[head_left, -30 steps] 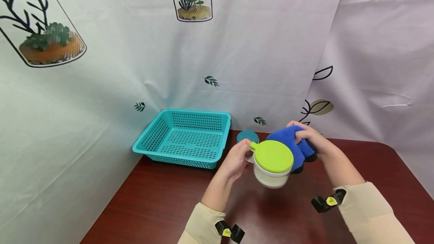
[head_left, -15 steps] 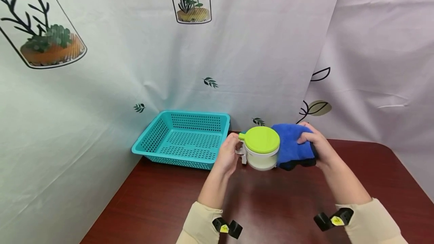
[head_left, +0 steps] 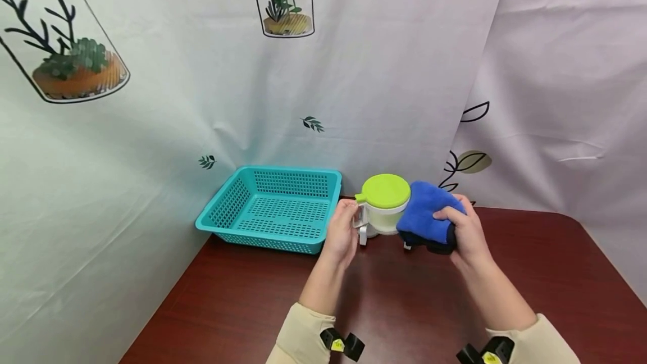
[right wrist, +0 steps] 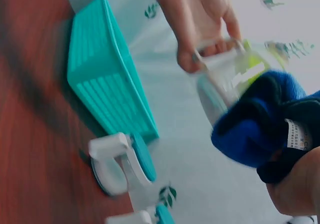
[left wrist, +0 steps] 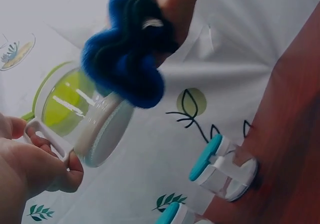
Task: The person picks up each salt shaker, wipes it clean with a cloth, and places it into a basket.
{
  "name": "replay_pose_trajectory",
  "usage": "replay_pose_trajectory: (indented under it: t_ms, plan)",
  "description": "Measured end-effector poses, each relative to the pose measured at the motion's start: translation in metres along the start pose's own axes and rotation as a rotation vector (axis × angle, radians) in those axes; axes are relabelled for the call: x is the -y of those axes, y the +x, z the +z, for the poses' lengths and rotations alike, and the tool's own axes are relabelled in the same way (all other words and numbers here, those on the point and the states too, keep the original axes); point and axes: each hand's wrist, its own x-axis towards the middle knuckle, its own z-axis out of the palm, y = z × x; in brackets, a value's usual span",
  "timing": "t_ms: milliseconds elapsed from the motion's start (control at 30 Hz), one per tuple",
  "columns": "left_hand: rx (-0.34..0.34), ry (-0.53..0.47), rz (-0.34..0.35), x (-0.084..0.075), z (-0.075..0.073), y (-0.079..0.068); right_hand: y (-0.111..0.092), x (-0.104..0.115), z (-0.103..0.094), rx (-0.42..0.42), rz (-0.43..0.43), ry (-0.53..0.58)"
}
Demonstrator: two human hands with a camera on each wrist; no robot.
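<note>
My left hand (head_left: 342, 233) grips the white handle of a clear seasoning jar with a lime-green lid (head_left: 386, 191), its fingers through the handle loop. The jar is held raised above the table. My right hand (head_left: 470, 236) holds a folded blue cloth (head_left: 429, 211) with a black underside, thumb on top. The cloth lies against the right side of the jar. In the left wrist view the cloth (left wrist: 125, 58) covers part of the jar's clear body (left wrist: 102, 129). A white printed label (right wrist: 298, 135) shows on the cloth in the right wrist view.
Two similar jars with teal lids stand at the back of the dark red table (head_left: 394, 302): one jar (left wrist: 227, 169) nearer, another jar (left wrist: 175, 215) partly out of frame. A teal perforated basket (head_left: 273, 241) sits at the back left, beside a patterned curtain (head_left: 394, 72).
The green-lidded jar has moved away from me and slightly left, toward the back wall. The cloth has shifted from behind the jar to its right side, in the same right hand.
</note>
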Motion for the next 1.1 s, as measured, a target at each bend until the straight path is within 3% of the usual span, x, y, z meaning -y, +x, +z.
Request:
replay_pose_trajectory:
  t_ms: [233, 433, 633, 900, 1100]
  plan:
    - [-0.014, -0.051, 0.017, 0.008, 0.008, -0.001, -0.014, -0.015, 0.028, -0.173, -0.019, 0.172]
    - [-0.047, -0.074, 0.033, 0.011, 0.014, -0.003, -0.023, -0.027, 0.051, -0.264, -0.085, 0.243]
    - [-0.055, -0.062, 0.044, 0.012, 0.014, -0.002, -0.029, -0.034, 0.065, -0.276, -0.114, 0.236]
    - [-0.038, -0.043, 0.024, 0.006, 0.010, -0.003, -0.025, -0.028, 0.060, -0.304, -0.107, 0.274]
    - [-0.034, -0.042, 0.050, 0.008, 0.012, -0.004, -0.028, -0.031, 0.066, -0.279, -0.098, 0.272]
